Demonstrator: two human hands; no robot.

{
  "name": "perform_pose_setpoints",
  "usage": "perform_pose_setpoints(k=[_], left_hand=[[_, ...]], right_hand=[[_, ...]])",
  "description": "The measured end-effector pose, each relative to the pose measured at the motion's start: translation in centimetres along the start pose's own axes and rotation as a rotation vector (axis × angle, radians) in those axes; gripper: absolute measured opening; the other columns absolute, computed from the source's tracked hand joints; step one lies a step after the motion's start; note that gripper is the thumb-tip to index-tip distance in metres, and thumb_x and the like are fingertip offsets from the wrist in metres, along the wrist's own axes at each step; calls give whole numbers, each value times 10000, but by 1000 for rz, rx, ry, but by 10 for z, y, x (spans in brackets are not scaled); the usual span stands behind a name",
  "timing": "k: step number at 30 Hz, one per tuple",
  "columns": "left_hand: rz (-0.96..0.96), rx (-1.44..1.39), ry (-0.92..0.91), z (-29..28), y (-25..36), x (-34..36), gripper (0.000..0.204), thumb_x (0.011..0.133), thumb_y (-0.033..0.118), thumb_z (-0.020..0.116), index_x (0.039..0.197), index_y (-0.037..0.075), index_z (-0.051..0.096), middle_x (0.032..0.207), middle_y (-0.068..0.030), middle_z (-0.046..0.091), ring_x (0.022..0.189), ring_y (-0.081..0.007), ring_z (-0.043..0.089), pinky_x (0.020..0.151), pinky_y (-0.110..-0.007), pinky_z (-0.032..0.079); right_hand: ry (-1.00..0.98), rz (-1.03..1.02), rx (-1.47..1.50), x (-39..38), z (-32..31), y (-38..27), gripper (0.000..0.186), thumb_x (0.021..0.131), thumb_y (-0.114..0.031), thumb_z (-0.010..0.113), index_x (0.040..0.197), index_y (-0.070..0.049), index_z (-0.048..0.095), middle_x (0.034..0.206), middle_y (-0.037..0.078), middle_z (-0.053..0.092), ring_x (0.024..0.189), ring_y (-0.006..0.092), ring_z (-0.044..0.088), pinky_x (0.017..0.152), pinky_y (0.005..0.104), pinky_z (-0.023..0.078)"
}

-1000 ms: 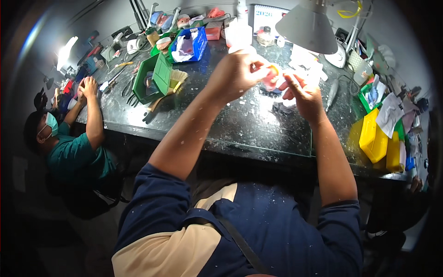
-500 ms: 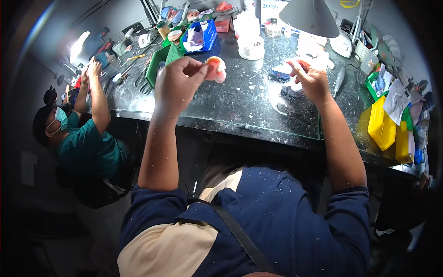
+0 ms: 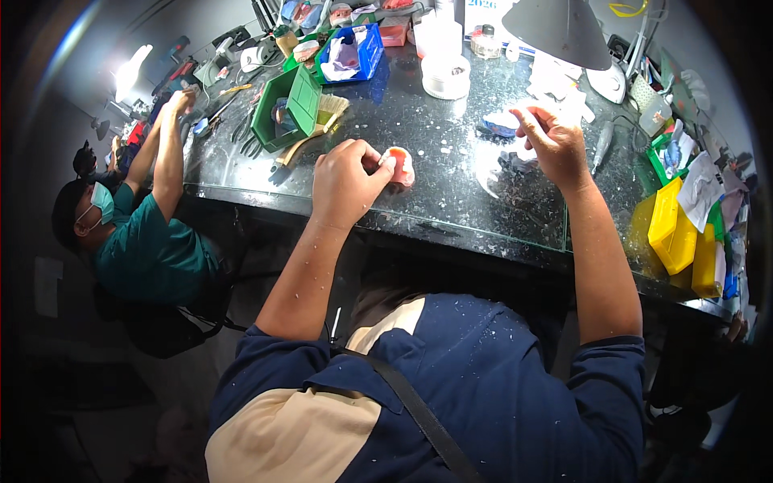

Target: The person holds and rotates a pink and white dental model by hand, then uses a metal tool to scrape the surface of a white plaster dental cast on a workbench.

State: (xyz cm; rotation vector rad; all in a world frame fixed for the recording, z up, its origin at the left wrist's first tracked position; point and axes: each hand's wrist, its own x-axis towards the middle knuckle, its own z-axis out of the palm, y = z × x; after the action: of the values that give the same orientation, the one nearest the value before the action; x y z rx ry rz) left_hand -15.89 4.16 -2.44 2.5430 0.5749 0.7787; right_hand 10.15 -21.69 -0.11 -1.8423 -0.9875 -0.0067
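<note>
One pink arch-shaped denture-like piece (image 3: 400, 167) is, I see remotely, pinched at the left hand (image 3: 346, 179)'s fingertips. I cannot tell whether the right hand (image 3: 555, 143), fingers bent, grips anything; a blue piece (image 3: 501, 123) lies just left of it.

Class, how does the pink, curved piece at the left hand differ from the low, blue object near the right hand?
Colour: the pink, curved piece shows orange near its top; the low, blue object is mainly blue.
Support: the left hand pinches the pink piece, while the blue object rests on the dark, white-speckled bench.
Shared: both look smaller than either hand.
</note>
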Motion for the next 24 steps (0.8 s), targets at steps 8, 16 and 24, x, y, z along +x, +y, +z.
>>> perform_pose_setpoints(k=[8,16,24], left_hand=[[100,-20,36,-12,-13,-1,413,952,463,877,1007,87,715,987,-66,740,974,-296,721,940,-466,502],[312,19,28,-11,-12,-5,755,895,540,923,1407,61,643,1474,-202,656,1454,-395,593,1242,-511,443],[302,8,-34,-17,-16,-6,808,886,530,924,1477,64,630,1546,-244,615,1520,-407,544,1281,-515,414]], right_hand=[[45,-26,-34,-1,1,4,283,1097,-358,774,1155,-92,849,790,-5,776,673,57,663,628,259,538],[56,-14,-111,-1,0,5,270,1128,-272,737,1223,-45,848,831,19,779,696,67,661,653,248,548],[84,-458,-408,4,-1,34,252,1115,-231,740,1195,-10,832,825,63,784,670,104,702,619,266,558]])
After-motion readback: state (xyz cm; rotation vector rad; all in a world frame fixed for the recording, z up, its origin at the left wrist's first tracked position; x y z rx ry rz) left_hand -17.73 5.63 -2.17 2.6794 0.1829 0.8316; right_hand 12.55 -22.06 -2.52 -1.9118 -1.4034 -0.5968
